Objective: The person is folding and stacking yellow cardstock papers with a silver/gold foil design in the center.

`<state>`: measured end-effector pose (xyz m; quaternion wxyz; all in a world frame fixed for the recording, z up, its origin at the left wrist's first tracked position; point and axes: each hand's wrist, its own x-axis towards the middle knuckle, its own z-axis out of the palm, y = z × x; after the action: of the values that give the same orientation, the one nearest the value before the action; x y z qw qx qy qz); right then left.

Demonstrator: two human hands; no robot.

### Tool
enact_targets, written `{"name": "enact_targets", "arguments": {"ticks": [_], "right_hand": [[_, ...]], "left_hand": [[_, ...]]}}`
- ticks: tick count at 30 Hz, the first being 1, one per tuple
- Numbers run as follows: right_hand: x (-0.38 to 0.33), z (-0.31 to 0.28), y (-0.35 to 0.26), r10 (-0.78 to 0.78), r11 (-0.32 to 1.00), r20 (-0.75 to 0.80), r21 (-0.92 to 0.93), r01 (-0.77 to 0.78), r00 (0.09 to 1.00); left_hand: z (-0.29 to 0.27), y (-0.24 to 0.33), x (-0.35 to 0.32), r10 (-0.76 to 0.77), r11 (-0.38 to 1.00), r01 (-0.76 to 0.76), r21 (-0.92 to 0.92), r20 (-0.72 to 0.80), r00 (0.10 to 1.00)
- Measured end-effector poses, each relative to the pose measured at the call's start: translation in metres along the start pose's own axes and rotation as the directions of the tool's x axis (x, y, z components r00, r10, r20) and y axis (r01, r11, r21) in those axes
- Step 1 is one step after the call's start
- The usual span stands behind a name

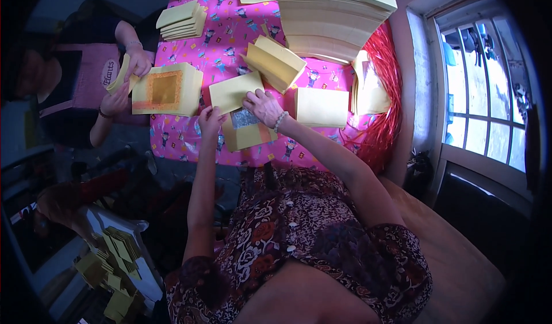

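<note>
- On the pink patterned tablecloth (230, 30) in front of me, my left hand (210, 119) pinches the near-left corner of a yellow paper sheet (234, 91), fingers closed on its edge.
- My right hand (263, 105) presses down on the same sheet, fingers together, a bead bracelet (280, 120) on the wrist.
- Under the sheet lies a yellow paper with a silver foil square (246, 118).
- Just right sits a plain folded stack (322, 107); beyond it a tall pile of yellow paper (330, 22).
- Red strings (384, 76) hang along the right edge.
- Across the table on my left, another person's hands (129, 76) fold a sheet beside a gold-square stack (167, 89).
</note>
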<state>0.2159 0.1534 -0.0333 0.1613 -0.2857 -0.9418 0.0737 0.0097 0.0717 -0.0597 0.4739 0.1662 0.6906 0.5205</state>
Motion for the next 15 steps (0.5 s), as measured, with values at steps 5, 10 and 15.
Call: {"name": "enact_targets", "arguments": {"ticks": [5,10,15], "right_hand": [[-0.025,-0.023,-0.009,0.122,0.983,-0.233,0.165,-0.084,0.965],[-0.080,-0.058,-0.021,0.495,0.816,-0.240,0.458,-0.352,0.835],[-0.142,-0.057,-0.005,0.837,0.226,0.142,0.791,-0.569,0.529]], "left_hand": [[-0.001,0.016,-0.036,-0.057,0.989,0.068,-0.132,0.083,0.995],[0.009,0.012,-0.084,-0.134,0.990,0.137,-0.028,0.102,0.986],[0.068,0.002,-0.110,-0.157,0.987,0.163,-0.004,0.245,0.957]]}}
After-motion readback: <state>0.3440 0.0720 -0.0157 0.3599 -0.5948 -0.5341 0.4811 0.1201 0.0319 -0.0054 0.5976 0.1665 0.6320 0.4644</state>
